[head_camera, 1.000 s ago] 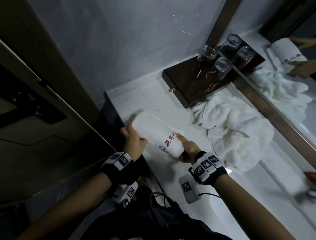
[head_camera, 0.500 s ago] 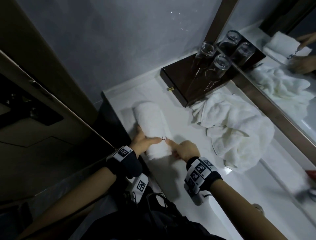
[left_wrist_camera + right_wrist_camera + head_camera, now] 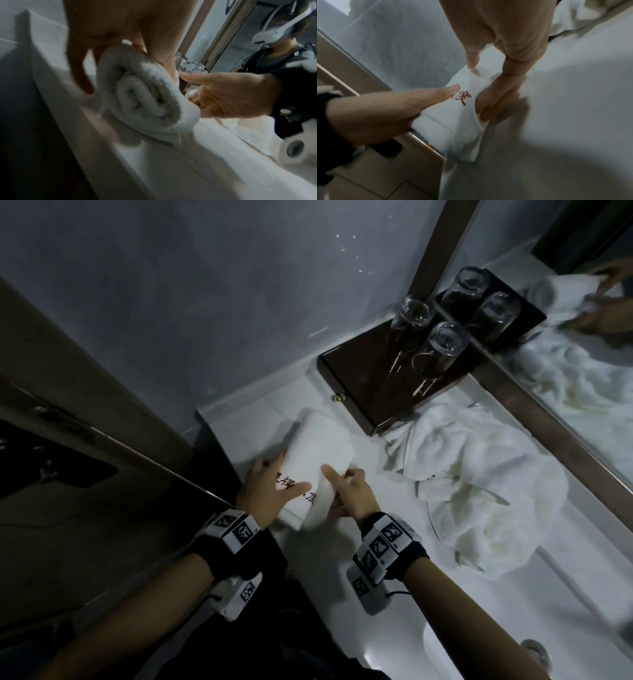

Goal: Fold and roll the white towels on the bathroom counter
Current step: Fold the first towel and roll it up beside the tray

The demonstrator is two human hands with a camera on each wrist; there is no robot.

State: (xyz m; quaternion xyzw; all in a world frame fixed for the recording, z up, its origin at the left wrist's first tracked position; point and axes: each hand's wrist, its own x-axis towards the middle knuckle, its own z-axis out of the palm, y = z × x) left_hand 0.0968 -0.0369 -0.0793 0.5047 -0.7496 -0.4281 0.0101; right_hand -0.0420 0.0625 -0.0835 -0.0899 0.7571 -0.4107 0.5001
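A rolled white towel (image 3: 318, 453) with red embroidered lettering lies on the white counter (image 3: 359, 542) near its left edge. My left hand (image 3: 287, 477) grips the roll's near end, thumb across the lettering and fingers down the far side. The left wrist view shows the spiral end of the rolled towel (image 3: 142, 100) between those digits. My right hand (image 3: 337, 484) pinches the roll's right side, with one digit on top and the others tucked beneath the outer flap. In the right wrist view the rolled towel (image 3: 453, 121) sits under both hands.
A heap of loose white towels (image 3: 479, 491) lies right of the roll. Behind stands a dark wooden box (image 3: 363, 378) carrying upturned glasses (image 3: 442, 344), against a mirror (image 3: 582, 392). The sink basin (image 3: 496, 645) is at the near right. The counter drops off at the left.
The roll, held up a second ago, now lies on the counter, turned so that its red lettering faces up. Both hands have shifted along it, and the right fingers have gone under the flap.
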